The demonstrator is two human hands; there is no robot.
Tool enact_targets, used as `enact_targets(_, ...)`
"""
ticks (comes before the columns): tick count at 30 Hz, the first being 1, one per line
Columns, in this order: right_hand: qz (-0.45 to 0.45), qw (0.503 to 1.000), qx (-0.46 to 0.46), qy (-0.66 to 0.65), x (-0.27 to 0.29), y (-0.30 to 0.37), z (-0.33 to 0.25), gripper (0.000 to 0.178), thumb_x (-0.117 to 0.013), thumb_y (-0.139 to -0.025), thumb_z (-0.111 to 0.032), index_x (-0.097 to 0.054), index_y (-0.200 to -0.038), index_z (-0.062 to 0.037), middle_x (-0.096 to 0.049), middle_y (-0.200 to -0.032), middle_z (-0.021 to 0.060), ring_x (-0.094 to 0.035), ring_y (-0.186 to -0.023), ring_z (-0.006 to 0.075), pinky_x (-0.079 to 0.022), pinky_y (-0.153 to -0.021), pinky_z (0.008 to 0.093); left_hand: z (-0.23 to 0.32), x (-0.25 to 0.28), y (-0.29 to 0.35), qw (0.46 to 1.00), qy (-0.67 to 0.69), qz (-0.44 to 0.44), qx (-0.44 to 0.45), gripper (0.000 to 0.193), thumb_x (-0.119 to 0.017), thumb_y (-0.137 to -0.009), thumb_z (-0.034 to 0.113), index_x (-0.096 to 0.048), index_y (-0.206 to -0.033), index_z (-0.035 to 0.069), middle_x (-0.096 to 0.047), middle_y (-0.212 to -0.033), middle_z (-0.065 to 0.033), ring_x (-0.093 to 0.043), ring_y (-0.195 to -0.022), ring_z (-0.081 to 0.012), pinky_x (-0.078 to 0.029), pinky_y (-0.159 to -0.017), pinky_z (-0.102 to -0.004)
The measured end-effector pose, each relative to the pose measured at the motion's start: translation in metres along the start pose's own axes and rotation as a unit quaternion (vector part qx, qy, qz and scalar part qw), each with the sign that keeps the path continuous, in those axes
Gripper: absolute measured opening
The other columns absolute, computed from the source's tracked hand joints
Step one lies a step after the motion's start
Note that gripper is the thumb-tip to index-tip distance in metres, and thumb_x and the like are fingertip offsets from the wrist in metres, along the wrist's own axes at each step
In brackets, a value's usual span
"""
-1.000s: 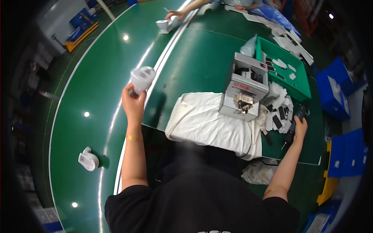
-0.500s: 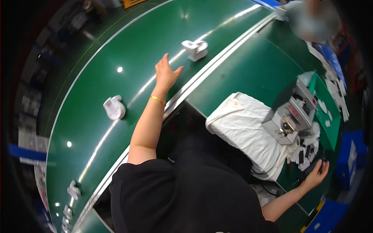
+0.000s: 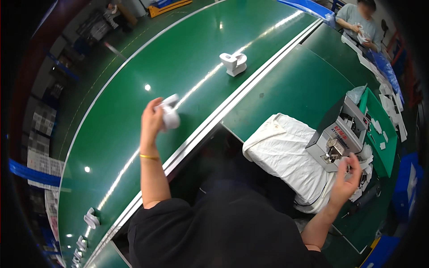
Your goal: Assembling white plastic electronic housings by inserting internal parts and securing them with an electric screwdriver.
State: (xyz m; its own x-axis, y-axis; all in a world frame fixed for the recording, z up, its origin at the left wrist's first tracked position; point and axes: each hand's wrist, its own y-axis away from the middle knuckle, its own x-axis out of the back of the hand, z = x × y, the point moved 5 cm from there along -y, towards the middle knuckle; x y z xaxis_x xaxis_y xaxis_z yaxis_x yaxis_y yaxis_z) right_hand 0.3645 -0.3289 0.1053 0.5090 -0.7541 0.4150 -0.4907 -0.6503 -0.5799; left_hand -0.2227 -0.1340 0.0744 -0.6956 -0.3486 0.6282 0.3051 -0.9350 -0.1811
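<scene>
Over the green belt, my left hand (image 3: 153, 117) is closed on a white toilet-shaped plastic piece (image 3: 171, 117), blurred by motion and tilted. A similar white piece (image 3: 233, 65) stands upright farther up the belt. Several more lie toward the lower left, the nearest white piece (image 3: 91, 219) among them. My right hand (image 3: 345, 182) is raised at the front of a grey box-shaped device (image 3: 322, 151), thumb and fingertips curled together. What they hold, if anything, is too small to make out. Below that hand, a dark power screwdriver (image 3: 363, 200) lies on the bench.
A folded white cloth (image 3: 281, 149) covers the bench edge before me. Right of the device sits a green tray (image 3: 388, 154) with small white parts. Blue bins (image 3: 407, 187) stand at the far right. A co-worker (image 3: 360, 27) at the top right handles a white piece.
My left hand has drawn back from the far belt and taken hold of the middle white piece. My right hand has moved from beside the screwdriver up to the grey device.
</scene>
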Motion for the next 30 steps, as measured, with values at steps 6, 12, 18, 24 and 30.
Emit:
enact_targets(6,-0.156,0.980,0.106,-0.066,-0.057,0.041,-0.079,0.062,-0.085,-0.073,-0.011,-0.057,-0.128,0.0007,-0.058,-0.125,0.0150,-0.055,-0.117,0.0277,-0.043,-0.101,0.0389,0.212,-0.156,0.113,0.793,0.542,-0.278,-0.001,0.044,-0.053,-0.095,0.016,-0.050,-0.135,-0.002,-0.056,-0.130,-0.0143,-0.057,-0.112,-0.0210,-0.046,-0.097,-0.0320)
enact_targets(12,-0.089,0.984,0.062,-0.142,-0.039,0.049,-0.055,0.085,-0.086,-0.072,-0.021,-0.040,-0.140,0.0007,-0.050,-0.131,0.0168,-0.053,-0.119,0.0276,-0.044,-0.101,0.0383,0.276,-0.208,0.221,0.636,0.568,-0.519,0.054,0.060,-0.051,-0.099,0.022,-0.029,-0.151,0.003,-0.039,-0.148,-0.0161,-0.045,-0.132,-0.0272,-0.037,-0.110,-0.0388)
enact_targets(18,-0.193,0.835,-0.302,-0.418,0.003,0.057,-0.006,0.065,-0.078,-0.085,-0.024,-0.045,-0.134,0.0019,-0.060,-0.114,0.0076,-0.060,-0.103,0.0142,-0.051,-0.088,0.0300,0.291,-0.213,0.246,0.690,0.265,-0.528,-0.418,0.112,-0.086,-0.066,0.014,-0.019,-0.155,0.003,-0.035,-0.153,-0.0193,-0.039,-0.138,-0.0350,-0.031,-0.114,-0.0421)
enact_targets(24,-0.152,0.935,-0.287,-0.144,0.045,0.052,0.045,0.034,-0.073,-0.087,-0.012,-0.065,-0.119,-0.0033,-0.066,-0.114,0.0047,-0.063,-0.088,0.0112,-0.053,-0.074,0.0277,0.268,-0.233,0.261,0.677,0.237,-0.571,-0.398,0.128,-0.097,-0.055,0.018,-0.018,-0.154,0.001,-0.043,-0.146,-0.0186,-0.043,-0.136,-0.0288,-0.034,-0.113,-0.0396)
enact_targets(30,-0.035,0.922,-0.102,0.371,0.100,0.039,0.086,0.036,-0.071,-0.075,-0.001,-0.072,-0.109,-0.0120,-0.069,-0.111,0.0036,-0.055,-0.114,0.0287,-0.042,-0.101,0.0405,0.244,-0.244,0.259,0.715,0.320,-0.561,-0.267,0.139,-0.100,-0.049,0.029,-0.015,-0.155,0.006,-0.044,-0.141,-0.0146,-0.049,-0.128,-0.0268,-0.039,-0.109,-0.0402)
